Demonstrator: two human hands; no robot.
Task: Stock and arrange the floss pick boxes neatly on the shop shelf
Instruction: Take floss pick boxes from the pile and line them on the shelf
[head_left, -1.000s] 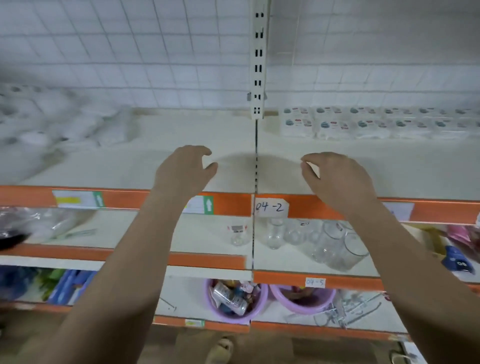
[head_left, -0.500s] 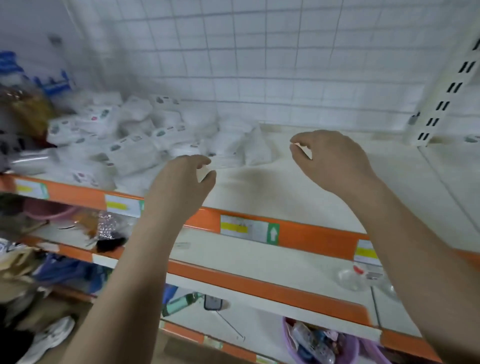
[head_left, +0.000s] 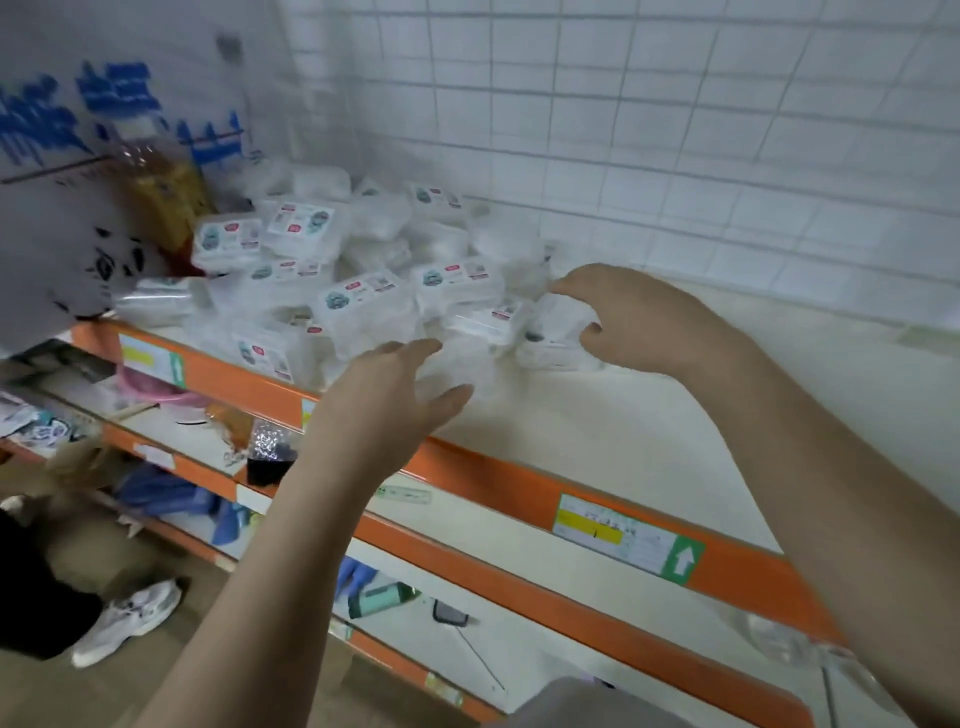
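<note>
A loose heap of clear floss pick boxes (head_left: 363, 306) with white labels covers the left part of the top shelf (head_left: 649, 426). My right hand (head_left: 649, 322) is at the heap's right edge, its fingers and thumb curled round the end of one clear floss pick box (head_left: 545, 343). Lower and to the left, my left hand (head_left: 384, 400) hovers over the shelf's orange front rail (head_left: 509, 483). Its fingers are spread and hold nothing, with the tips just short of the nearest boxes.
A white plastic bag with blue print (head_left: 67, 197) and a yellow bottle (head_left: 166, 192) stand left of the heap. White tiles back the shelf. Lower shelves hold mixed goods. Someone's white sneaker (head_left: 130, 618) is on the floor at lower left.
The view swung left from the bare shelf section to the heap of boxes. Both hands moved forward to the heap, and the right hand reached one box.
</note>
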